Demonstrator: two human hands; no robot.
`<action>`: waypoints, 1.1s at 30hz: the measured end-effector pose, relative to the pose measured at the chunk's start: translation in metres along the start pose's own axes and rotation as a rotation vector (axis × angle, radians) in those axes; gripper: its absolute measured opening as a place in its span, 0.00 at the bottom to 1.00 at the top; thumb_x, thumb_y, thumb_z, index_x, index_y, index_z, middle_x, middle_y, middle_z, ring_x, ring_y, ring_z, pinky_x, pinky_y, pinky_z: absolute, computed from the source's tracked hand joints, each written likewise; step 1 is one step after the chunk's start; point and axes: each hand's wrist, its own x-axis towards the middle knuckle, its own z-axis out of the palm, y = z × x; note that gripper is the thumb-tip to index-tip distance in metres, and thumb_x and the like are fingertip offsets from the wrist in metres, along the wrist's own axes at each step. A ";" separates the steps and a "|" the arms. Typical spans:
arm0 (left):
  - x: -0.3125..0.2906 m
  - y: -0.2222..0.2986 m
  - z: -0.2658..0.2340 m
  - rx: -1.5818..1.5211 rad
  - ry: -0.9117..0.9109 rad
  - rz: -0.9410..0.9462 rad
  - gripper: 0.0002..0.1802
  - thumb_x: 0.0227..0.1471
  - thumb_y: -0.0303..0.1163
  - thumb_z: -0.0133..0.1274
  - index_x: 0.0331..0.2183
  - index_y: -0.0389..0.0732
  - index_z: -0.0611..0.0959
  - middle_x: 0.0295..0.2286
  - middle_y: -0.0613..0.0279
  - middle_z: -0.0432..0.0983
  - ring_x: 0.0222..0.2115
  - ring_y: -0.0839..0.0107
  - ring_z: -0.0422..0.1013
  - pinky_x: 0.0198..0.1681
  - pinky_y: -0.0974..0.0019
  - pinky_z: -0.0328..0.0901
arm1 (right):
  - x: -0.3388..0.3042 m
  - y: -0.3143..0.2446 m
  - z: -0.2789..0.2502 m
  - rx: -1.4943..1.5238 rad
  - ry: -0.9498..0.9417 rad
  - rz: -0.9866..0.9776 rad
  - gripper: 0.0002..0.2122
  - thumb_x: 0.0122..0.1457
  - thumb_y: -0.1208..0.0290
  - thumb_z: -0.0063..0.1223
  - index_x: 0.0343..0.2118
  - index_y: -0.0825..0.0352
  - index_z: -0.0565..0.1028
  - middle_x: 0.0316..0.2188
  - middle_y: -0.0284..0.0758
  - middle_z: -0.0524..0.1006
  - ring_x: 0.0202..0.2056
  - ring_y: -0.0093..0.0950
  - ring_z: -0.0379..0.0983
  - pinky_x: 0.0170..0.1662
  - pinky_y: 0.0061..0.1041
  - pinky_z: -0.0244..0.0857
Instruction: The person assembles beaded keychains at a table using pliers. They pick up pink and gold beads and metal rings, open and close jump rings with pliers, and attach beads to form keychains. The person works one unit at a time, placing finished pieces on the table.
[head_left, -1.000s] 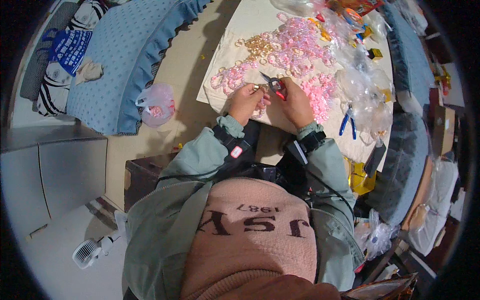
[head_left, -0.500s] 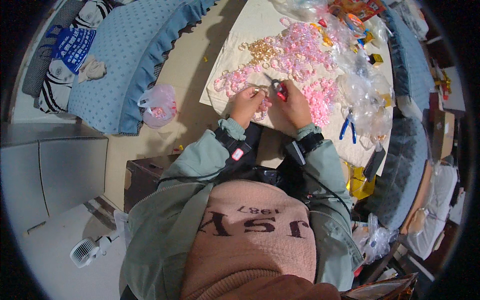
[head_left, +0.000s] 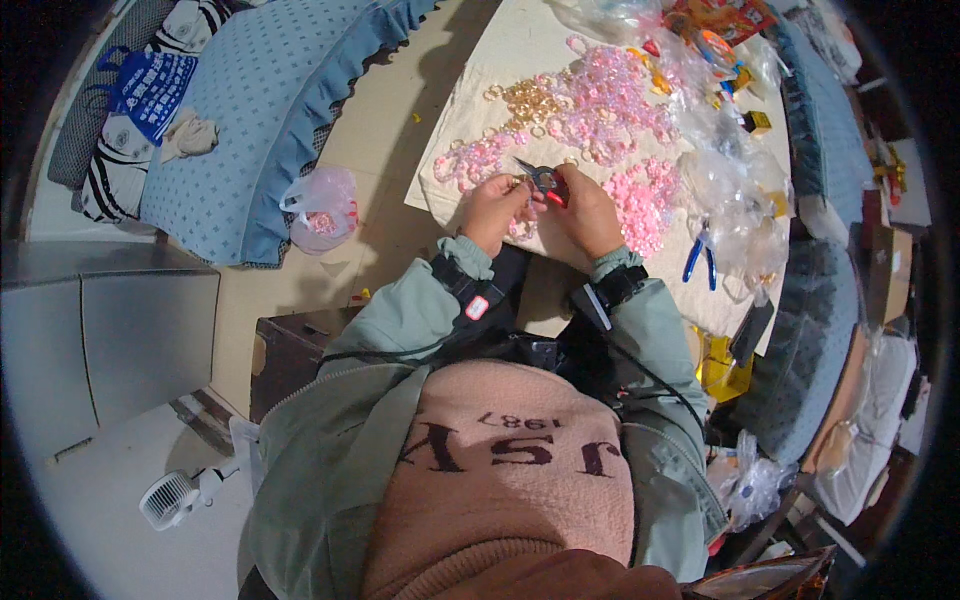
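Observation:
My right hand [head_left: 590, 208] grips red-handled pliers [head_left: 545, 180], their dark jaws pointing left toward my left hand [head_left: 492, 208]. My left hand pinches a small gold ring [head_left: 516, 183] at the plier tips. Both hands hover over a cream cloth [head_left: 520, 60] strewn with pink beads [head_left: 610, 100] and a cluster of gold rings [head_left: 527, 100]. More pink beads [head_left: 640, 195] lie just right of my right hand.
Blue-handled pliers [head_left: 698, 258] lie on the cloth at the right beside clear plastic bags [head_left: 730, 190]. A pink plastic bag [head_left: 322, 207] sits on the floor at the left, next to a blue quilted bed [head_left: 260, 110]. A small white fan [head_left: 170, 497] stands at lower left.
Both hands stay together over the cloth; the pliers have shifted slightly against the ring held by my left hand.

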 end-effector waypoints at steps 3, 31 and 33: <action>0.001 -0.003 -0.003 0.010 -0.007 0.011 0.09 0.64 0.31 0.49 0.41 0.36 0.79 0.34 0.62 0.80 0.33 0.73 0.77 0.33 0.73 0.69 | 0.000 0.001 -0.001 -0.008 -0.020 -0.062 0.13 0.53 0.71 0.60 0.40 0.66 0.72 0.31 0.45 0.79 0.34 0.44 0.77 0.35 0.40 0.70; -0.017 0.005 0.036 -0.146 -0.153 0.000 0.11 0.59 0.33 0.58 0.42 0.39 0.81 0.30 0.66 0.78 0.26 0.82 0.71 0.29 0.77 0.66 | -0.026 -0.014 -0.042 0.913 0.022 0.487 0.12 0.59 0.71 0.63 0.41 0.68 0.73 0.33 0.29 0.76 0.35 0.19 0.73 0.42 0.20 0.68; -0.018 0.005 0.037 -0.113 -0.157 0.008 0.10 0.59 0.33 0.58 0.41 0.38 0.81 0.30 0.65 0.79 0.25 0.82 0.71 0.27 0.77 0.66 | -0.028 -0.012 -0.040 0.873 0.069 0.472 0.11 0.59 0.73 0.62 0.41 0.68 0.72 0.34 0.29 0.75 0.36 0.19 0.72 0.43 0.20 0.67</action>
